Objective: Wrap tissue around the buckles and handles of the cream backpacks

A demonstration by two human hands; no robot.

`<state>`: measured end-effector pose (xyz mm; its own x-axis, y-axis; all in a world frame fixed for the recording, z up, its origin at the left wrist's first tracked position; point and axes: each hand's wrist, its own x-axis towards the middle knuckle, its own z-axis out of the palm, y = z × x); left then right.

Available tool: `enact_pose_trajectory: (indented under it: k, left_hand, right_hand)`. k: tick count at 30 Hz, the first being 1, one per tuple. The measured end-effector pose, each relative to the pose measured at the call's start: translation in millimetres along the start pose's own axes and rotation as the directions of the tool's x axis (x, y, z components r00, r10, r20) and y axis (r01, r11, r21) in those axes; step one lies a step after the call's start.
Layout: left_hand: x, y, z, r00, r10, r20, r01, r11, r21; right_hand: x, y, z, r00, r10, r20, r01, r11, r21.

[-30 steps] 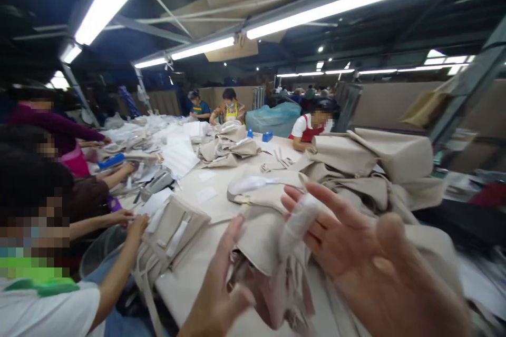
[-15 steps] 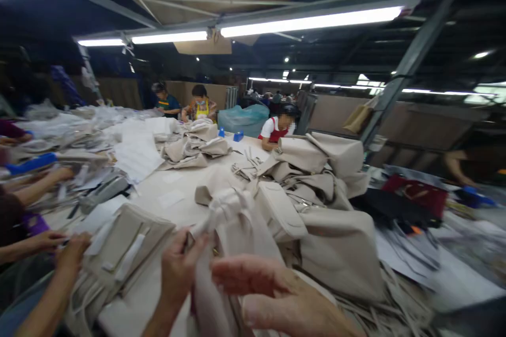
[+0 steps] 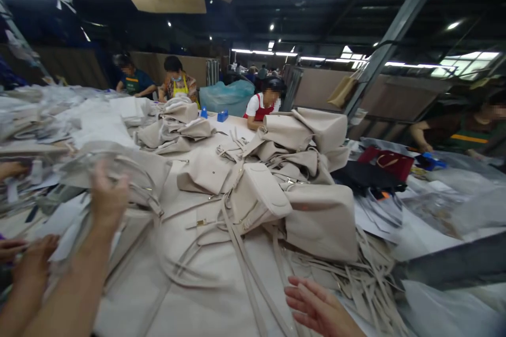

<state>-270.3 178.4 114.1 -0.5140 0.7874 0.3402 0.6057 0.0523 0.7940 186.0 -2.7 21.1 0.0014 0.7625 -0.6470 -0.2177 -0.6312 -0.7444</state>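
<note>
My left hand is raised at the left and smeared by motion, its fingers closed on the edge of a beige bag whose straps trail down to the white table. At the bottom edge my right hand hovers low over the table with fingers stretched out and nothing in it. It is nearest to loose beige straps. In front of it lies a flap-front beige bag with long straps.
A heap of beige bags fills the table's middle and right. Another person's hands work at the lower left. A person in a red apron sits across. A red bag and papers lie right.
My view has swung right and down. My left hand has carried the beige bag out to the left, and my right hand has let go and dropped low with fingers spread.
</note>
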Motion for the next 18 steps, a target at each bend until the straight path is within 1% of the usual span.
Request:
enact_pose_trajectory:
  k: [1, 2, 4, 5, 6, 8, 9, 10, 11, 12, 13, 15, 17, 18]
  left_hand:
    - [-22.2, -4.1, 22.6, 0.988, -0.015, 0.156, 0.011, 1.0, 0.022]
    - [-47.7, -9.8, 45.5, 0.955, -0.025, 0.295, 0.015, 0.999, 0.034]
    - [-104.3, -25.7, 86.2, 0.884, -0.068, 0.462, 0.042, 0.997, 0.066]
    - [-133.2, -35.1, 102.0, 0.845, -0.093, 0.527, 0.056, 0.995, 0.086]
    - [-161.1, -44.9, 114.2, 0.803, -0.119, 0.584, 0.07, 0.992, 0.105]
    - [-209.6, -62.7, 129.1, 0.736, -0.185, 0.651, 0.104, 0.981, 0.161]
    - [-228.8, -69.5, 133.2, 0.695, -0.221, 0.684, 0.111, 0.973, 0.201]
    - [-244.0, -73.9, 136.3, 0.646, -0.233, 0.727, 0.069, 0.966, 0.248]
    - [-255.0, -75.4, 139.2, 0.617, -0.223, 0.755, 0.027, 0.964, 0.263]
    - [-261.8, -73.8, 142.7, 0.601, -0.194, 0.775, -0.017, 0.967, 0.255]
    - [-264.7, -69.0, 147.4, 0.599, -0.146, 0.787, -0.063, 0.972, 0.228]
    - [-261.0, -50.9, 161.8, 0.616, -0.032, 0.787, -0.144, 0.978, 0.152]
    - [-249.9, -25.8, 184.2, 0.621, 0.054, 0.782, -0.213, 0.972, 0.102]
    - [-243.6, -12.7, 197.9, 0.622, 0.071, 0.78, -0.23, 0.969, 0.095]
  right_hand:
    - [9.1, 3.7, 0.5, 1.0, 0.001, -0.025, 0.0, 1.0, 0.01]
    - [17.7, 6.0, 2.6, 0.999, -0.006, -0.04, 0.007, 1.0, 0.01]
    - [33.8, 5.7, 10.7, 0.998, -0.019, -0.053, 0.018, 1.0, -0.01]
    - [41.6, 2.7, 15.9, 0.998, -0.024, -0.057, 0.023, 1.0, -0.015]
    - [49.2, -1.9, 21.4, 0.998, -0.031, -0.059, 0.03, 0.999, -0.01]
    - [64.1, -14.7, 31.7, 0.998, -0.037, -0.058, 0.039, 0.999, 0.021]
    - [71.3, -21.7, 36.0, 0.998, -0.04, -0.057, 0.042, 0.998, 0.041]
    - [78.0, -28.3, 39.6, 0.997, -0.044, -0.056, 0.047, 0.997, 0.059]
    - [84.1, -33.9, 42.2, 0.997, -0.051, -0.061, 0.055, 0.996, 0.069]
    - [89.4, -37.9, 44.0, 0.996, -0.058, -0.064, 0.063, 0.996, 0.07]
    - [93.7, -39.7, 44.8, 0.996, -0.064, -0.057, 0.067, 0.996, 0.062]
    - [99.3, -35.5, 44.1, 0.998, -0.053, -0.018, 0.054, 0.998, 0.034]
    - [101.5, -20.0, 40.8, 1.0, -0.001, 0.025, 0.001, 1.0, 0.016]
    - [101.8, -8.5, 38.5, 0.999, 0.035, 0.028, -0.035, 0.999, 0.016]
